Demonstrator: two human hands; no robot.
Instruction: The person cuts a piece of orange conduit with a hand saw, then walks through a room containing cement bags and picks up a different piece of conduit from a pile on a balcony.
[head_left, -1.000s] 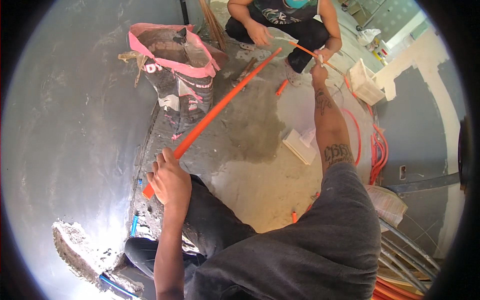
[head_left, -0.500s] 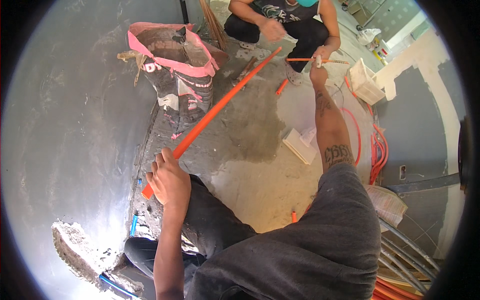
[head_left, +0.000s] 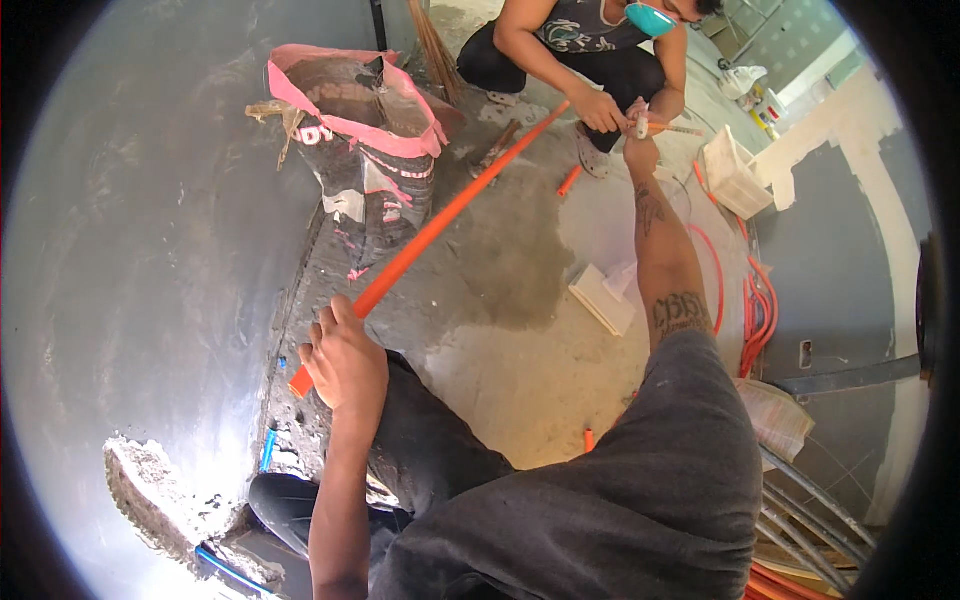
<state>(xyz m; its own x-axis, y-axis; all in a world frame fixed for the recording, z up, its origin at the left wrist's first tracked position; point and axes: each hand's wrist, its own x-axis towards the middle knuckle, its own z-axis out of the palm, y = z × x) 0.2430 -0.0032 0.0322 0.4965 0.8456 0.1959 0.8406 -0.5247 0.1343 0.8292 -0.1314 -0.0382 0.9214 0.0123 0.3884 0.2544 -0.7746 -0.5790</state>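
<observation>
My left hand [head_left: 345, 358] is closed round a long orange pipe [head_left: 440, 223] near its lower end. The pipe slants up and away to the right, its far end by a crouching person's knees. My right arm is stretched far forward. At its end my right hand [head_left: 643, 153] is closed at a small white piece [head_left: 642, 127], with a thin orange strip [head_left: 678, 130] sticking out to the right. The other person's hands [head_left: 604, 112] meet mine there, so my fingers are partly hidden. I cannot tell who grips the strip.
An open black sack with a pink rim [head_left: 405, 142] stands at the wall on the left. A white box [head_left: 603, 299] lies on the floor, short orange pipe pieces [head_left: 569, 181] near it. Right are a white bin [head_left: 735, 168], orange hoses [head_left: 759, 312] and metal tubes [head_left: 815, 510].
The other person has leaned in and brought a hand across to the strip beside my right hand. The strip has shifted right. My left hand still holds the pipe, moved slightly right.
</observation>
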